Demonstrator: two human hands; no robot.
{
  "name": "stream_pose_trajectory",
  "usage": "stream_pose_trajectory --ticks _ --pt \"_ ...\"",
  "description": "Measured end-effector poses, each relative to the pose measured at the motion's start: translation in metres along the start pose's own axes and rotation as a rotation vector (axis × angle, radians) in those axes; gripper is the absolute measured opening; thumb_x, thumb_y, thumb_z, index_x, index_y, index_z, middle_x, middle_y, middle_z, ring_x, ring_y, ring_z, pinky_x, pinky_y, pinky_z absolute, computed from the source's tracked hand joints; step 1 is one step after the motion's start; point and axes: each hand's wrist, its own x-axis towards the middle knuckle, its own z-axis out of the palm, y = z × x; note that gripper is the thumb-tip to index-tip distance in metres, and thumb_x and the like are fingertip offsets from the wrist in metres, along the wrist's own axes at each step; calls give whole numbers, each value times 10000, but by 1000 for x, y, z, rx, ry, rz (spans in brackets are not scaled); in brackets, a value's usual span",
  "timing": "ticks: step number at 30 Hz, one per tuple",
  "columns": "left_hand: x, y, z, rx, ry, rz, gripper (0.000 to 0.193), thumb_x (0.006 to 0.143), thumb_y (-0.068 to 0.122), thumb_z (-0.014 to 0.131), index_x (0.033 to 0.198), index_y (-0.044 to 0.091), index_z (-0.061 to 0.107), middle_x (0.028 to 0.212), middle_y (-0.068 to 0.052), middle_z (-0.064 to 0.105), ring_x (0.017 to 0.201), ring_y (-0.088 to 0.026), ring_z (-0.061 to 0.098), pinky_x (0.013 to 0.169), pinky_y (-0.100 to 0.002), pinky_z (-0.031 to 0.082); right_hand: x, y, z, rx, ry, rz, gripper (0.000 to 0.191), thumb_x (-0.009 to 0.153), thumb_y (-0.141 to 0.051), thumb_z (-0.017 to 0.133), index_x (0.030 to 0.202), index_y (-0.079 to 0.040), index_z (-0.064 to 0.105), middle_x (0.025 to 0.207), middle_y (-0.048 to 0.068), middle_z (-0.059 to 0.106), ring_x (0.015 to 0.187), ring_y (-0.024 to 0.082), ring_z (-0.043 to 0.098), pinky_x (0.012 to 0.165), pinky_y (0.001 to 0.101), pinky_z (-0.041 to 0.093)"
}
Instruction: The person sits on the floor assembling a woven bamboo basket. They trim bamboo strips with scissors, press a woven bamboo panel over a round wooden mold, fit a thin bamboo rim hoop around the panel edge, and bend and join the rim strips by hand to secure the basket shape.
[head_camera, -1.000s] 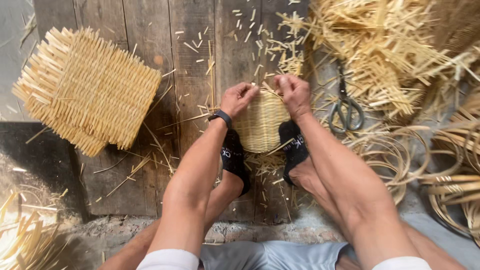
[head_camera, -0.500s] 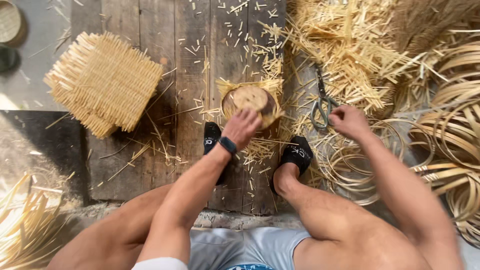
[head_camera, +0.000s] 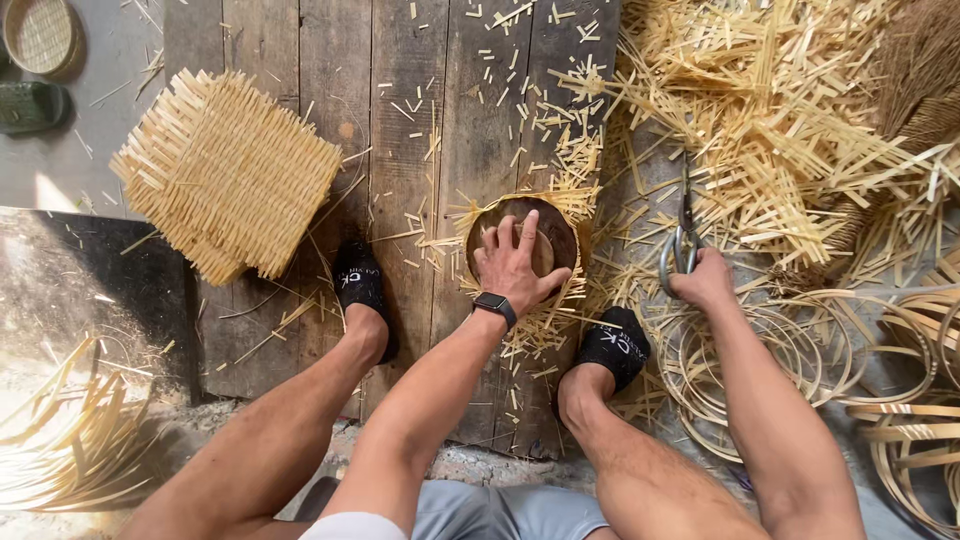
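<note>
Pressing down with spread fingers, the left hand (head_camera: 515, 262) lies flat and released on a round dark wooden mould (head_camera: 545, 225) that sits on the plank floor (head_camera: 400, 130) between the person's two feet. A half-woven basket of pale bamboo strips (head_camera: 570, 205) wraps around the mould, its loose ends fanning out past the rim on the far and right sides. A dark smartwatch (head_camera: 495, 306) sits on that wrist.

The right hand (head_camera: 703, 281) is out to the right of the mould, well apart from it, clenched around the handles of a pair of scissors (head_camera: 683, 235) whose blades point away toward the far side. The scissors lie among scattered bamboo slivers, and just near of the hand rest coils of thin bamboo hoops (head_camera: 720, 360).

Black slip-on shoes cover both feet: the left shoe (head_camera: 360, 285) stands to the left of the mould, the right shoe (head_camera: 615, 345) near and right of it.

At the far left of the planks lies a square woven bamboo mat (head_camera: 225, 170). A big heap of cut bamboo strips (head_camera: 790, 120) fills the far right. A small round woven tray (head_camera: 40, 32) shows in the far left corner.
</note>
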Motion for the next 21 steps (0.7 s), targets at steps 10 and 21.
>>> stream_pose_trajectory --ticks 10,21 --pt "-2 -12 -6 -12 -46 447 1023 607 445 857 1513 269 417 1406 -126 460 1298 -381 400 979 -560 375 -70 16 14 -52 59 -242 526 894 -460 761 1001 35 619 947 222 637 812 312 633 769 469 532" --pt "-24 12 20 -33 102 12 1183 618 481 902 1505 9 277 1478 -300 258 1403 -493 235 1173 -674 181 -49 -35 27 -786 334 -609 599 843 -544 726 1001 19 592 915 158 562 845 269 572 730 424 529"
